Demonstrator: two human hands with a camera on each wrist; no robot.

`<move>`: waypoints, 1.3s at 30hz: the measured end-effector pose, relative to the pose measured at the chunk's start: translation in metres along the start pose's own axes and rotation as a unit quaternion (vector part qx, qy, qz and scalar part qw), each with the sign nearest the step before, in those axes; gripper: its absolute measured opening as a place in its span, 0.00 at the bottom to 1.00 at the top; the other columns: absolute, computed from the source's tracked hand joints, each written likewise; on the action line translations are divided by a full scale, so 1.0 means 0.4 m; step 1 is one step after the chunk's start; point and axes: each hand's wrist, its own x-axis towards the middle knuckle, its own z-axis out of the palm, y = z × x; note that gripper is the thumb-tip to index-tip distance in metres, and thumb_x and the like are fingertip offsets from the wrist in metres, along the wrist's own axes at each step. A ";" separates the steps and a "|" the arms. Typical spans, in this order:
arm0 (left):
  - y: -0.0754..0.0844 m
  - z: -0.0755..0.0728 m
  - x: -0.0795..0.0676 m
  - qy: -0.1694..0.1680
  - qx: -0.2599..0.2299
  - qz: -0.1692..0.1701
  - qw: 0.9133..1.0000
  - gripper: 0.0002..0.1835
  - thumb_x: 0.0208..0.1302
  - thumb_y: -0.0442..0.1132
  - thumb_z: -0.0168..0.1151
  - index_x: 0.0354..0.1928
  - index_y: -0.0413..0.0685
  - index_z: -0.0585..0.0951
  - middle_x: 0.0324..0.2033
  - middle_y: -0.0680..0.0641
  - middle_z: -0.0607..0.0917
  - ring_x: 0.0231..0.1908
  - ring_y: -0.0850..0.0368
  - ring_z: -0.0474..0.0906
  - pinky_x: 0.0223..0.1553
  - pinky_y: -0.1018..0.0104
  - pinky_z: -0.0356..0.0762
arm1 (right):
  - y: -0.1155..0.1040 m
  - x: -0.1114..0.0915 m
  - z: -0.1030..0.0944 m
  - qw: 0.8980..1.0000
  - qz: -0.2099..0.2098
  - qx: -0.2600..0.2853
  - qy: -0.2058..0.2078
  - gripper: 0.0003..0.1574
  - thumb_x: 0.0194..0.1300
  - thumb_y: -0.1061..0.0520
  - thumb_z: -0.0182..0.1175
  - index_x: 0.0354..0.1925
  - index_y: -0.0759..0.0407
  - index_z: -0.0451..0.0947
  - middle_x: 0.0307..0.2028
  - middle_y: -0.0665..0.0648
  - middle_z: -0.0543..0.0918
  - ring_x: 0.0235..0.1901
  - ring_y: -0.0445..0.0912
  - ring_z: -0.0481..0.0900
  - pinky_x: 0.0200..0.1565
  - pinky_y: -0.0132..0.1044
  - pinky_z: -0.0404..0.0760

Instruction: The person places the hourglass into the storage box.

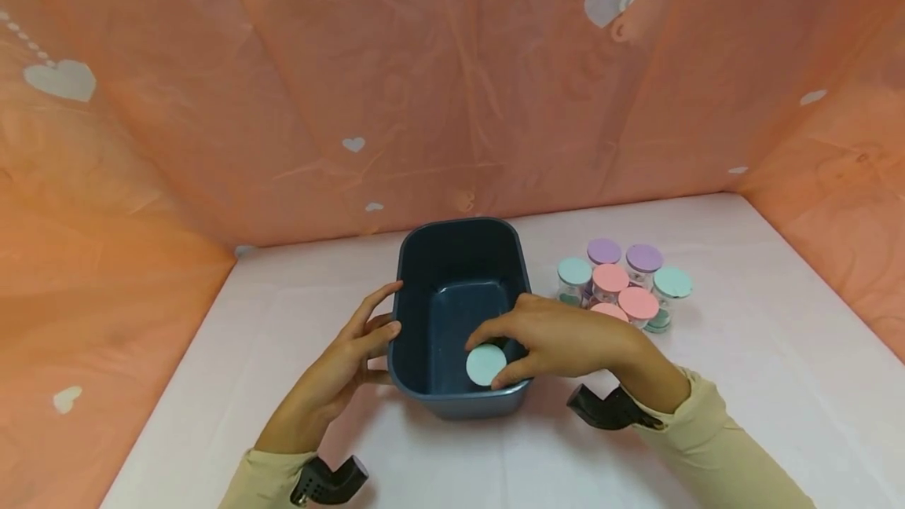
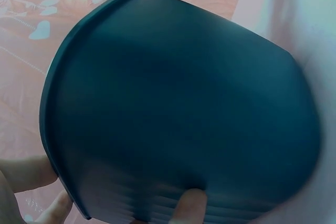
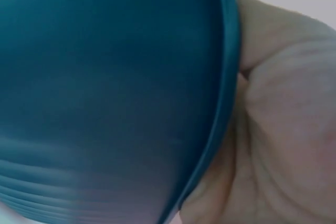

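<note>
A dark blue plastic bin (image 1: 452, 313) stands on the table, its opening facing up. My left hand (image 1: 339, 368) rests against the bin's left side, fingers extended, tips at the rim and outer wall; in the left wrist view a fingertip (image 2: 190, 205) touches the ribbed wall. Reaching over the right rim, my right hand (image 1: 551, 336) pinches a small jar with a mint lid (image 1: 485, 365) between thumb and fingers, inside the bin near its front. The jar's body is hidden below its lid. The right wrist view shows the hand (image 3: 289, 103) close by the rim.
To the right of the bin several small clear jars stand in a cluster, with pink lids (image 1: 639, 304), purple lids (image 1: 644, 258) and mint lids (image 1: 672, 283). A white cloth (image 1: 233, 383) covers the table. Orange sheeting with hearts (image 1: 424, 100) hangs behind and at both sides.
</note>
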 end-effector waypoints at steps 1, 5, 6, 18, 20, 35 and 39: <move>0.000 0.000 -0.001 0.000 0.000 0.000 1.000 0.32 0.75 0.45 0.52 0.76 0.70 0.54 0.70 0.37 0.61 0.54 0.46 0.77 0.46 0.50 0.80 | -0.001 0.000 0.000 1.000 -0.002 -0.002 -0.002 0.23 0.62 0.38 0.67 0.55 0.35 0.81 0.42 0.33 0.82 0.43 0.42 0.72 0.41 0.33 0.70; 0.000 -0.002 -0.002 0.000 0.002 0.004 1.000 0.32 0.75 0.45 0.51 0.76 0.71 0.54 0.70 0.37 0.62 0.54 0.46 0.77 0.46 0.50 0.80 | -0.004 0.003 -0.001 1.000 -0.012 -0.018 -0.006 0.19 0.64 0.40 0.65 0.53 0.35 0.82 0.46 0.32 0.83 0.44 0.41 0.72 0.45 0.33 0.69; 0.000 -0.002 -0.002 -0.001 0.002 0.006 1.000 0.32 0.75 0.45 0.51 0.76 0.71 0.54 0.70 0.37 0.62 0.54 0.46 0.78 0.46 0.50 0.80 | -0.004 0.004 -0.001 1.000 -0.012 -0.023 -0.005 0.19 0.64 0.39 0.65 0.53 0.35 0.82 0.47 0.32 0.82 0.45 0.42 0.72 0.45 0.33 0.69; -0.003 -0.009 -0.009 0.005 0.013 0.003 1.000 0.32 0.75 0.46 0.52 0.76 0.72 0.54 0.71 0.37 0.59 0.57 0.44 0.75 0.45 0.50 0.80 | 0.007 -0.011 -0.010 0.999 -0.008 -0.018 0.032 0.28 0.65 0.37 0.63 0.62 0.36 0.76 0.58 0.35 0.79 0.59 0.42 0.73 0.60 0.44 0.74; -0.004 -0.010 -0.005 0.003 0.020 0.003 1.000 0.32 0.75 0.47 0.52 0.75 0.73 0.54 0.71 0.37 0.58 0.58 0.42 0.74 0.44 0.51 0.81 | 0.016 -0.029 -0.019 0.998 -0.008 -0.015 0.057 0.30 0.65 0.37 0.63 0.64 0.37 0.75 0.60 0.37 0.79 0.60 0.43 0.74 0.60 0.46 0.74; -0.014 -0.003 0.000 -0.041 0.065 0.013 0.997 0.31 0.78 0.49 0.46 0.77 0.76 0.48 0.77 0.40 0.42 0.74 0.28 0.50 0.52 0.45 0.78 | 0.183 -0.252 -0.145 0.959 0.105 -0.028 0.262 0.33 0.61 0.50 0.71 0.63 0.33 0.74 0.58 0.43 0.82 0.53 0.29 0.74 0.52 0.23 0.69; -0.013 0.001 -0.002 -0.058 0.051 0.021 0.997 0.34 0.78 0.46 0.47 0.78 0.72 0.46 0.78 0.41 0.38 0.75 0.29 0.46 0.55 0.38 0.75 | 0.241 -0.301 -0.154 0.955 0.150 -0.039 0.252 0.36 0.60 0.49 0.72 0.65 0.35 0.72 0.60 0.45 0.81 0.52 0.25 0.71 0.51 0.26 0.69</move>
